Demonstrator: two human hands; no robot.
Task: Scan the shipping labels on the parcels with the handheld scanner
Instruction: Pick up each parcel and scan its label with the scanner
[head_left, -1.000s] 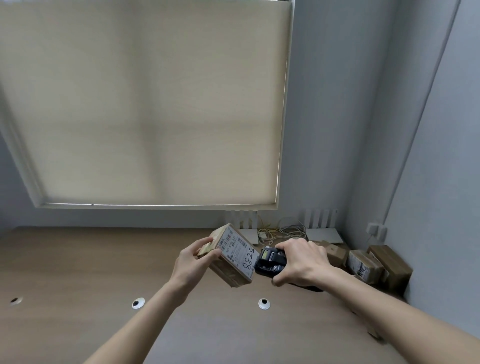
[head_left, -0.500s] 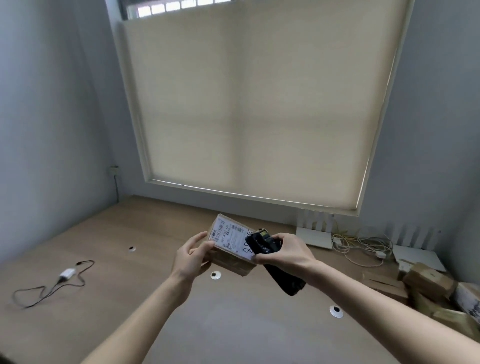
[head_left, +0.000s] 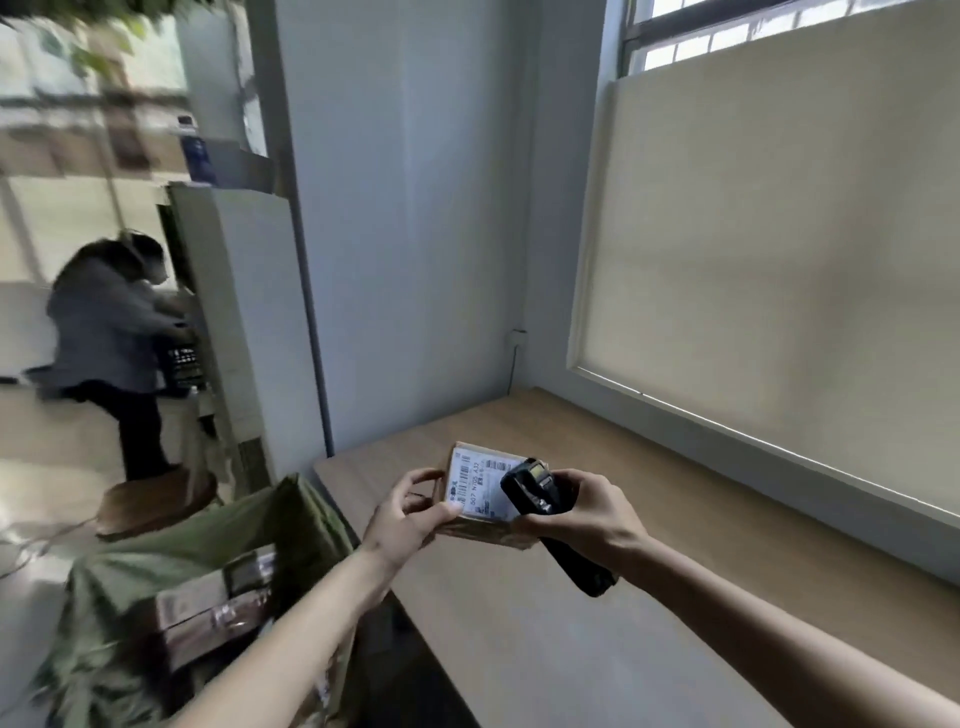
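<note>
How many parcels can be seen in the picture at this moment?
At least 3. One parcel is held in the left hand, above the desk. At least two more parcels lie in the green bag lower left; blur and the bag may hide others.

- Bare wooden counter (head_left: 675, 519) stretches ahead and to the right of both hands, open for reaching.
- A window blind (head_left: 779, 260) bounds its far side; a grey wall (head_left: 415, 234) closes the far left corner.
- A green bag (head_left: 182, 571) of boxes stands just beside the counter's left edge.
</note>
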